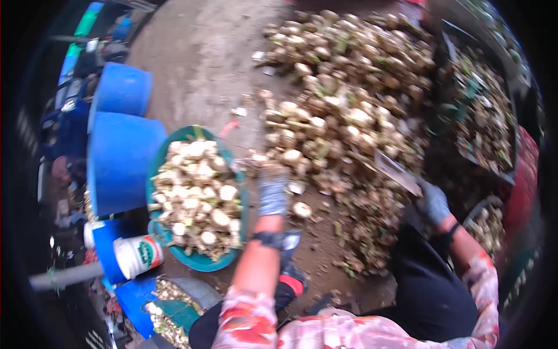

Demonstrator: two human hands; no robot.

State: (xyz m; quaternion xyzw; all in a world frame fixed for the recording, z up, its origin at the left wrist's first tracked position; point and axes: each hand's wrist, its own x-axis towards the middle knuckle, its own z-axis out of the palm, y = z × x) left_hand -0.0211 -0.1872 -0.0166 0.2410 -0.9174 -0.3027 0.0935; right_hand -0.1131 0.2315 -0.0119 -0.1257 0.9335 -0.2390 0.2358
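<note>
My right hand (433, 202), in a greyish glove, is closed around the handle of a broad-bladed knife (398, 173). Its blade points up and left over a heap of pale round bulbs (354, 116) with stalk stubs and dirt on them; their exact kind I cannot make out. My left hand (272, 189), gloved too, reaches forward between the heap and a green tub (243, 224) filled with bulbs. Motion smears its fingers, so whether they hold a bulb is unclear. One loose bulb (301, 210) lies on the ground right of my left wrist.
Blue barrels (125, 163) stand left of the tub, with a white bucket (138, 256) below them. Trimmings (372, 238) lie between my legs and the heap. A dark crate (511, 139) of scraps sits at far right, beside a red sack (523, 174).
</note>
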